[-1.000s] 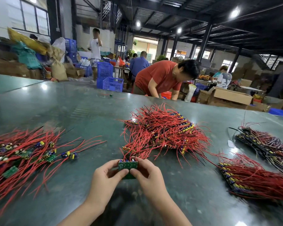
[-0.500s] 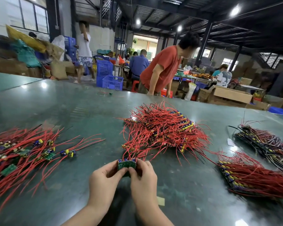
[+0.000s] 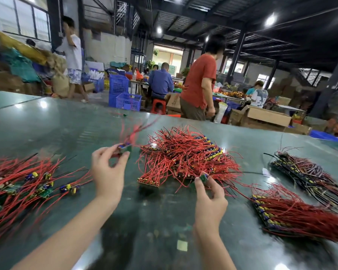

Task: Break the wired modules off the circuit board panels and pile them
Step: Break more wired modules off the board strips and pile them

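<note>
Nearest us, on the glossy dark-green table (image 3: 164, 221), our right hand (image 3: 210, 203) pinches a small green circuit-board piece (image 3: 204, 177) between thumb and fingertips. Further out and apart from it, our left hand (image 3: 107, 172) pinches a small green wired module (image 3: 125, 148), raised, its red wires blurred above it. At the left lies the loose pile of red-wired modules (image 3: 28, 184). Past both hands sits the tangled heap of red-wired circuit board panels (image 3: 187, 152), with two flatter stacks of wired panels (image 3: 300, 209) to the right. Beyond the table stands a person in a red shirt (image 3: 199, 82).
</note>
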`<state>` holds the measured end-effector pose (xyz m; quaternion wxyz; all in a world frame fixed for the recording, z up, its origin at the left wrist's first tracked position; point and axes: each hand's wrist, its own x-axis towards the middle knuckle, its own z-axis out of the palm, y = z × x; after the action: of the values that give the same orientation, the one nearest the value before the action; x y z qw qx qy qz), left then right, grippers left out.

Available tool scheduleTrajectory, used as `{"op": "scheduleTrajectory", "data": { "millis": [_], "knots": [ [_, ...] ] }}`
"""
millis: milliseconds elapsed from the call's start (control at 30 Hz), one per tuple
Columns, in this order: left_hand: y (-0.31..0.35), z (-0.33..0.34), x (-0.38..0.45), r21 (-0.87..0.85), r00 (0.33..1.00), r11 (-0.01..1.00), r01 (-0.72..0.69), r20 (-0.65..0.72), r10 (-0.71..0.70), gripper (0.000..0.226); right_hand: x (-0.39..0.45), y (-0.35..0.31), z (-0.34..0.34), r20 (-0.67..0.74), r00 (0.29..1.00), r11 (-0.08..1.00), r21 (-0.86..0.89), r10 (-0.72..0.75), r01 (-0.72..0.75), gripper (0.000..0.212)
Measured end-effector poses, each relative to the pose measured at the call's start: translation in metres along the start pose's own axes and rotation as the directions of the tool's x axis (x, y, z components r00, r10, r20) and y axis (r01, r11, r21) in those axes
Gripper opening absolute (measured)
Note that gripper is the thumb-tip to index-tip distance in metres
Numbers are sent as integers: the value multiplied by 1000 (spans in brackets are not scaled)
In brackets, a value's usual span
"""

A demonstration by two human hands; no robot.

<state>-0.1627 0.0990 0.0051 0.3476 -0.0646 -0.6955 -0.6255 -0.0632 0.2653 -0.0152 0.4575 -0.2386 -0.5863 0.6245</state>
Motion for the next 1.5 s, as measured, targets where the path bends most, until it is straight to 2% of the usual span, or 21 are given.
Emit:
{"op": "scheduleTrajectory", "data": {
  "millis": [33, 100, 167, 200, 233, 267, 333, 367, 400, 467, 533, 600, 700, 800, 933, 1133, 1267, 1367, 1433, 1467, 1500],
  "knots": [
    [3, 9, 0, 36, 990, 999, -27, 139, 22, 36, 0, -1, -1, 36, 999, 999, 33, 18, -20, 18],
    [4, 25, -9, 185, 890, 979, -81, 457, -13, 56, 0, -2, -1, 125, 988, 988, 108, 93, -106, 11],
    [3, 33, -22, 277, 810, 946, -169, 585, -27, 65, 1, -5, -1, 185, 970, 965, 176, 161, -194, 8],
    [4, 34, -29, 238, 809, 957, -166, 587, -6, 55, 2, -5, -1, 215, 958, 950, 207, 188, -233, 9],
    [8, 32, -36, 150, 812, 985, -90, 584, -14, 39, 4, -5, -1, 258, 944, 934, 235, 208, -270, 11],
    [15, 29, -42, 53, 790, 997, 60, 608, -80, 22, 3, -7, -1, 323, 920, 910, 272, 220, -313, 13],
    [26, 23, -53, -118, 681, 907, 405, 701, -212, 11, -2, -11, 1, 487, 846, 837, 352, 219, -420, 21],
    [28, 18, -58, -179, 656, 851, 493, 719, -229, 15, -6, -12, 3, 560, 804, 807, 370, 202, -460, 25],
    [29, 13, -61, -234, 662, 815, 530, 714, -226, 24, -11, -14, 4, 617, 767, 799, 368, 173, -476, 27],
    [30, -2, -66, -339, 710, 762, 552, 670, -217, 38, -18, -14, 6, 680, 727, 867, 299, 99, -399, 21],
    [26, -15, -67, -408, 760, 738, 537, 613, -215, 31, -22, -14, 6, 694, 720, 965, 183, 8, -187, 19],
    [17, -24, -69, -411, 778, 744, 528, 586, -228, 26, -25, -13, 6, 716, 695, 990, 133, -64, -45, 16],
    [5, -32, -75, -376, 756, 740, 558, 598, -266, 28, -31, -9, 8, 726, 679, 994, 92, -110, 63, 22],
    [-1, -32, -81, -344, 787, 781, 521, 547, -284, 33, -36, -1, 10, 682, 713, 982, 37, -160, 185, 25],
    [-5, -31, -84, -338, 824, 799, 497, 473, -313, 45, -43, 12, 13, 633, 740, 962, 30, -229, 272, 17],
    [-13, -27, -89, -347, 817, 770, 535, 444, -367, 38, -51, 21, 20, 503, 742, 878, 79, -444, 472, 19],
    [-14, -26, -84, -247, 838, 840, 483, 410, -360, 37, -46, 17, 20, 423, 860, 955, 54, -287, 292, 29],
    [-20, -27, -81, 75, 882, 961, 266, 384, -274, 56, -40, 14, 20, 372, 925, 992, 124, -79, 35, 22],
    [-21, -29, -79, 197, 927, 969, 147, 315, -204, 67, -37, 13, 20, 401, 912, 962, 206, 85, -180, 19],
    [-20, -31, -78, 154, 936, 976, 154, 295, -194, 62, -36, 13, 20, 441, 889, 951, 204, 125, -234, 21],
    [-16, -32, -77, 41, 924, 972, 233, 303, -234, 53, -36, 12, 20, 492, 860, 950, 180, 138, -256, 22]
  ]
}}
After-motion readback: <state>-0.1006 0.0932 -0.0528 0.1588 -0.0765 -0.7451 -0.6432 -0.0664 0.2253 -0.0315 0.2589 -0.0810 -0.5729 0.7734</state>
